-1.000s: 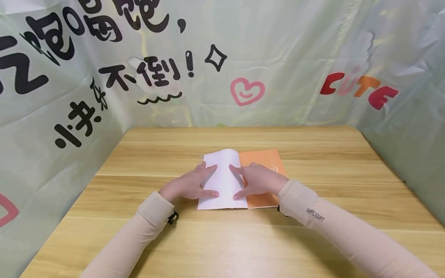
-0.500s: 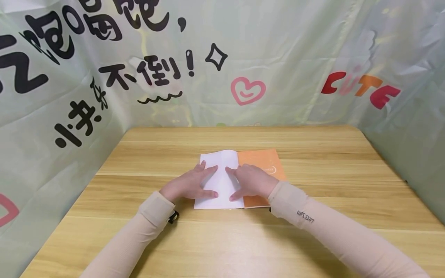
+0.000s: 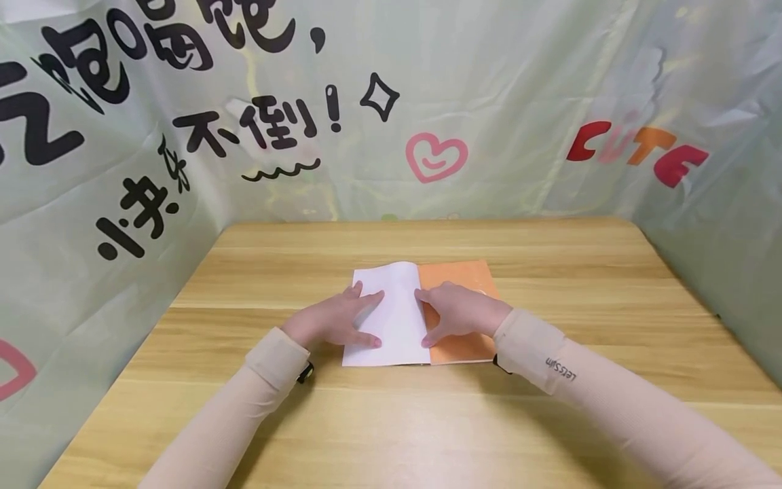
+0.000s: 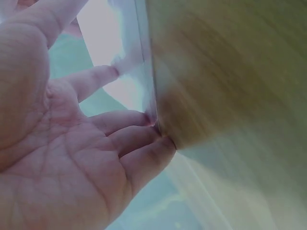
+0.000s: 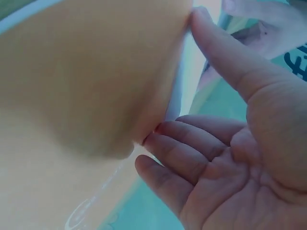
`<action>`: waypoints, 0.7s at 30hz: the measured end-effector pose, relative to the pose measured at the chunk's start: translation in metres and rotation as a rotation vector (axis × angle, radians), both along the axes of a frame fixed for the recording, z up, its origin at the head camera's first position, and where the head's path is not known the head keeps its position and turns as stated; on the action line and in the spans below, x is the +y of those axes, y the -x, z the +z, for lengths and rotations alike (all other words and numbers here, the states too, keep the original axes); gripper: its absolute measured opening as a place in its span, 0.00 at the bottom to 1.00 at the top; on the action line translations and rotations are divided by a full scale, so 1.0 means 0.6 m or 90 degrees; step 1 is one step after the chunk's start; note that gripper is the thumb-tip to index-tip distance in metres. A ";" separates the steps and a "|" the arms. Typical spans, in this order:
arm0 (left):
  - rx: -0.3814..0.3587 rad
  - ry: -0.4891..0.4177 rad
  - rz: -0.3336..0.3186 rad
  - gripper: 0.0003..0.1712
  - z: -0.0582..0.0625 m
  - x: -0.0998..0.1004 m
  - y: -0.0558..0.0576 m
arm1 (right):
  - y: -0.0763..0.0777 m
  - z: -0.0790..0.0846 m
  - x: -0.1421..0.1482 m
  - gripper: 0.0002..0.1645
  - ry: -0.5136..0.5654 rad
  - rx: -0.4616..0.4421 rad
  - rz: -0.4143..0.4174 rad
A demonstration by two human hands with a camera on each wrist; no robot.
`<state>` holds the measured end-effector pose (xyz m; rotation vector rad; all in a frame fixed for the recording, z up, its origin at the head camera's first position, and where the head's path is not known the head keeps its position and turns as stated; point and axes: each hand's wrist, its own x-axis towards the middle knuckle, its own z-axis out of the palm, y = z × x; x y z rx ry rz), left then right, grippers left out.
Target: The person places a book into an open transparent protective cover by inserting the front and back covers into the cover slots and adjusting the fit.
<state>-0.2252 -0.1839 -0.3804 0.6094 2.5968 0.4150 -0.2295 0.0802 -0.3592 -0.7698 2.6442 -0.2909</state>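
Note:
An open booklet lies on the table, its white page on the left and an orange page with a small white print on the right. My left hand rests at the white page's outer edge, thumb and forefinger spread over the paper. In the left wrist view its other fingertips touch the tabletop beside that edge. My right hand lies across the orange page, with thumb and forefinger tips right at the fold. The right wrist view shows its fingers loosely extended over the orange surface. Both palms face inward, with nothing gripped.
The wooden table reaches back to a pale printed cloth that hangs around it on three sides. Black lettering and a pink heart mark the cloth.
My right hand first slid left over the white page, then moved back right to the fold. My left hand stays nearly in place, and the white page's left edge has shifted slightly left.

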 end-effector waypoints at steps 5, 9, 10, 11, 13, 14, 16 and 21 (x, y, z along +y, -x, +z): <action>0.002 0.011 0.006 0.56 0.004 0.006 0.000 | -0.002 0.000 0.001 0.44 -0.006 0.031 0.034; -0.001 0.017 0.003 0.56 0.005 0.004 0.002 | -0.006 0.000 -0.003 0.45 -0.011 0.042 0.044; -0.001 0.017 0.002 0.56 0.005 0.003 0.003 | -0.007 0.000 -0.005 0.46 -0.014 0.043 0.046; -0.001 0.019 0.002 0.56 0.005 0.002 0.004 | -0.008 0.000 -0.005 0.47 -0.018 0.042 0.047; -0.002 0.022 0.001 0.56 0.006 0.000 0.006 | -0.009 0.000 -0.005 0.50 -0.026 0.040 0.047; -0.002 0.022 -0.001 0.56 0.006 -0.001 0.006 | -0.010 0.000 -0.004 0.50 -0.028 0.035 0.044; -0.002 0.021 -0.005 0.56 0.007 -0.002 0.007 | -0.007 0.001 -0.001 0.50 -0.019 0.022 0.036; 0.003 0.007 -0.015 0.56 0.009 -0.002 0.005 | 0.020 0.010 0.021 0.42 -0.012 0.008 0.012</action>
